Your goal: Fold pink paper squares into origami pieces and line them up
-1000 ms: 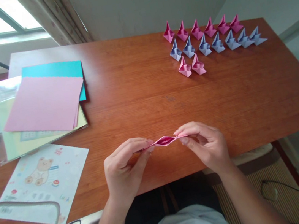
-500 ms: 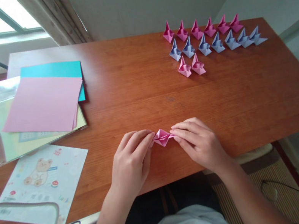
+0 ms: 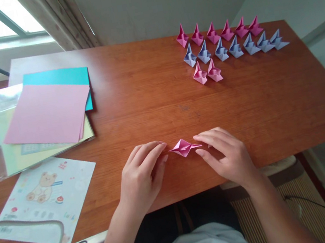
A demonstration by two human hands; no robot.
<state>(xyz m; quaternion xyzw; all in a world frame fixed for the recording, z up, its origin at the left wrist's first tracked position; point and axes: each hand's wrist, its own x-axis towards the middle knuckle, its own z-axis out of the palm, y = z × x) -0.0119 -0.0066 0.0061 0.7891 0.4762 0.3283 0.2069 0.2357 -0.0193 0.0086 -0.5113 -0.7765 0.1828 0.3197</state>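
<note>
Between two hands (image 3: 141,169), one pink paper form (image 3: 183,149); beyond, fifteen figures (image 3: 221,52)

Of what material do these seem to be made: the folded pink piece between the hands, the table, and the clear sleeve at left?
Folded pink piece: apparently paper, matte, judging by its crisp creases and thin points.
Table: wood or wood-look veneer, slightly glossy; reddish-brown grain and a pale sheen show.
Clear sleeve: probably plastic film, shiny; see-through edge with glare.

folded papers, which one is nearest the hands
The lone pink piece between the left hand and right hand; the others sit in three rows farther back.
</note>
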